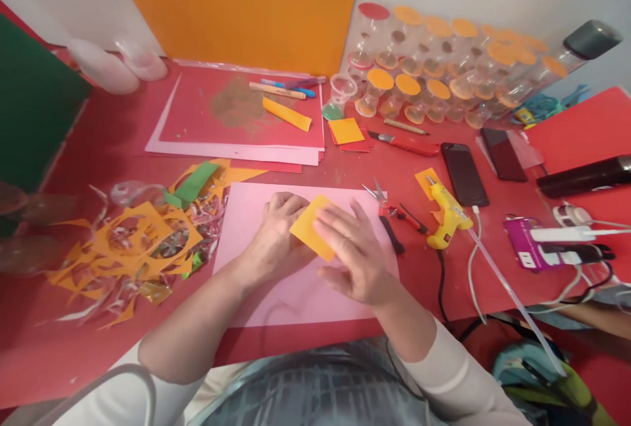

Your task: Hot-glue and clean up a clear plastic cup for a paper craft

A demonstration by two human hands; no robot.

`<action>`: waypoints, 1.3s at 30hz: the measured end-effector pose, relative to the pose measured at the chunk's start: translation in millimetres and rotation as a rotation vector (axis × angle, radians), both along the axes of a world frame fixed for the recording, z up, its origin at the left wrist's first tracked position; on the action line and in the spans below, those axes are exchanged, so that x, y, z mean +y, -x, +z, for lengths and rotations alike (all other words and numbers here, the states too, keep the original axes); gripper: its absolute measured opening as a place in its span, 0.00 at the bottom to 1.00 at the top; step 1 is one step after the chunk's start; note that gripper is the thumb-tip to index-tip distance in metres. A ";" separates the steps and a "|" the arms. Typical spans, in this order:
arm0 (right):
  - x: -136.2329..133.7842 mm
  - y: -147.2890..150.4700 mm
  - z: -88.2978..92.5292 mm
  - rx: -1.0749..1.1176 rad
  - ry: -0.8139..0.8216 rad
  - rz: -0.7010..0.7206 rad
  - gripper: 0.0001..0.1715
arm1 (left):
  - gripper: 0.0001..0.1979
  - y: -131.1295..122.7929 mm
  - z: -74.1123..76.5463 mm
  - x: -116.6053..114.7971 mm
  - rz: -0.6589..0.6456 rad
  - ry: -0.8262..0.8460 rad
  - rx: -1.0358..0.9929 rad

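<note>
An orange paper square (312, 229) is held up above a pink sheet (246, 304), between my two hands. My left hand (280, 232) is closed at the square's left side, fingers curled under it; whatever it grips there is hidden by the paper. Flat on top of the square lie the fingers of my right hand (352, 252), stretched out and slightly spread, with the thumb apart. Just beyond the right hand are small scissors (378, 194) and a red-handled tool (394, 211). A yellow hot glue gun (446, 215) with a long glue stick rests farther right.
Orange paper scraps (148, 238) pile up at left. Clear plastic cup pieces with orange discs (407, 84) stand at the back. Nearby are a red box cutter (407, 144), orange squares (346, 130), pens (279, 91), a phone (464, 173) and a purple power strip (527, 245) with cables.
</note>
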State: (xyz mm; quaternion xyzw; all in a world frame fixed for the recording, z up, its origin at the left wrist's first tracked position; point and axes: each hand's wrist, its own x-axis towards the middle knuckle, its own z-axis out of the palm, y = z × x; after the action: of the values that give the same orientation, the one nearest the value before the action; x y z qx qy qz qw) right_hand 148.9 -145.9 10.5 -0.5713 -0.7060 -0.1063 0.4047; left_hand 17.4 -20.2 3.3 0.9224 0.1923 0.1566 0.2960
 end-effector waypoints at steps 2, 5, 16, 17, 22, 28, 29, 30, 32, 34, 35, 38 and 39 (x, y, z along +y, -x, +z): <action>-1.4 -4.4 0.0 0.072 -0.029 -0.044 0.30 | 0.06 0.6 1.0 1.2 -0.006 0.005 0.009; -1.6 -6.7 -0.5 0.097 -0.045 -0.095 0.33 | 0.13 1.7 2.5 3.1 -0.021 0.047 0.045; 3.6 1.0 1.4 -0.096 0.103 -0.027 0.32 | 0.10 5.0 -2.8 3.1 -0.019 0.007 0.001; 3.8 0.8 2.2 -0.102 0.112 -0.035 0.31 | 0.10 5.0 -4.0 2.8 -0.015 -0.008 -0.007; 4.8 0.4 4.3 -0.127 0.134 -0.070 0.31 | 0.10 5.1 -5.6 1.6 0.026 -0.054 -0.001; 3.8 0.1 -1.5 -0.207 0.207 -0.095 0.33 | 0.08 4.9 -3.8 3.5 -0.025 -0.077 -0.031; 3.9 0.2 -2.5 -0.212 0.213 -0.098 0.33 | 0.07 4.4 -3.2 5.0 -0.039 -0.078 -0.032; 4.0 0.2 -3.2 -0.215 0.216 -0.100 0.33 | 0.07 3.9 -2.5 6.9 -0.062 -0.078 -0.028; 4.5 0.3 -4.0 -0.219 0.219 -0.108 0.34 | 0.05 3.1 -1.2 12.2 -0.106 -0.083 0.004; 5.2 0.3 -4.0 -0.222 0.217 -0.116 0.34 | 0.05 3.4 -0.8 18.2 -0.137 -0.097 0.045; 5.5 0.3 -3.8 -0.224 0.214 -0.121 0.34 | 0.05 3.9 -1.1 20.9 -0.146 -0.105 0.061; 6.3 0.6 -3.1 -0.231 0.173 -0.130 0.32 | 0.06 5.3 -3.0 25.8 -0.166 -0.125 0.081; 6.6 0.9 -3.0 -0.234 0.154 -0.136 0.31 | 0.06 5.3 -3.5 26.1 -0.176 -0.123 0.080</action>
State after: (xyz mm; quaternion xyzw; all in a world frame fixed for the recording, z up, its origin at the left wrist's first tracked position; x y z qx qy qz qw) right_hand 148.1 -139.4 7.5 -0.6308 -0.7143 -0.1449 0.2664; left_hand 12.2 5.9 -0.2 0.9577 0.1120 0.1046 0.2435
